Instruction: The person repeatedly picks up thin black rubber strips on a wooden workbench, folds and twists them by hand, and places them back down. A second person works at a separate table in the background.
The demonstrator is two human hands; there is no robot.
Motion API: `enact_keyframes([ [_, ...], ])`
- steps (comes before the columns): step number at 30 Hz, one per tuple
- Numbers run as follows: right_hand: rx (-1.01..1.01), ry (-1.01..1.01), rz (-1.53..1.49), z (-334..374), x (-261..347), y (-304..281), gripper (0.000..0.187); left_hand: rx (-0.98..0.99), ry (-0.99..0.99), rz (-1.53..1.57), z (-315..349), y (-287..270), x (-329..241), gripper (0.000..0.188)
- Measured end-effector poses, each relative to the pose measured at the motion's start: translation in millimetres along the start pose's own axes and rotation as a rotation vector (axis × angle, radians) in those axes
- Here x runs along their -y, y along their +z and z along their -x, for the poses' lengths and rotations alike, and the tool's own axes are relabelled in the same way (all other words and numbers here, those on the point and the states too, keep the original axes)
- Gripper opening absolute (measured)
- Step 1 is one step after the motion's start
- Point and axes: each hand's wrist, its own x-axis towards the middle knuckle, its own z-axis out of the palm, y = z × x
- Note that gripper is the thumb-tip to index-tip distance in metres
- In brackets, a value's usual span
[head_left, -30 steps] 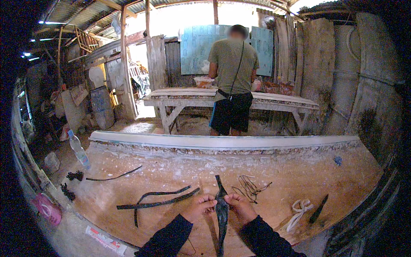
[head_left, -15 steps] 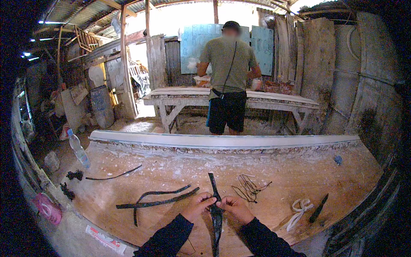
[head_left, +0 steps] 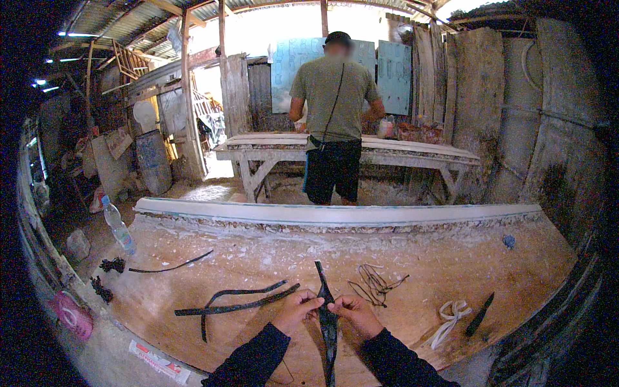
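Observation:
A long black strip (head_left: 329, 338) runs toward me over the table, its narrow far end pointing away. My left hand (head_left: 299, 310) pinches it from the left side, thumb and fingers closed. From the other side my right hand (head_left: 353, 314) grips the same strip, so both hands meet near its narrow part. The strip widens below the fingers and looks creased and shiny. Left of my hands lie loose black strips (head_left: 238, 306), some crossing. A tangle of thin dark cord (head_left: 377, 284) rests beyond my right hand.
A white cord loop (head_left: 449, 322) and dark knife-like tool (head_left: 480, 315) lie at right. Black bundles (head_left: 113, 264) and a plastic bottle (head_left: 118, 226) are at left. A raised white strip (head_left: 335, 213) edges the table's far side. Beyond it a person (head_left: 335, 97) stands at another bench (head_left: 412, 155).
My hands stay nearly in place on the black strip, with only a slight shift of the fingers. The person at the far bench has moved a little left and stands more upright.

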Motion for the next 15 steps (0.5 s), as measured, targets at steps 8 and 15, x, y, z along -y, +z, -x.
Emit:
enact_keyframes([
  [8,0.012,0.01,0.061,0.7,1.7,-1.6,0.014,0.001,0.023,0.021,-0.8,-0.9,-0.6,0.016],
  [15,0.019,0.023,0.139,5.5,11.1,6.0,0.016,-0.008,-0.018,0.109,2.0,-1.7,-0.1,0.014],
])
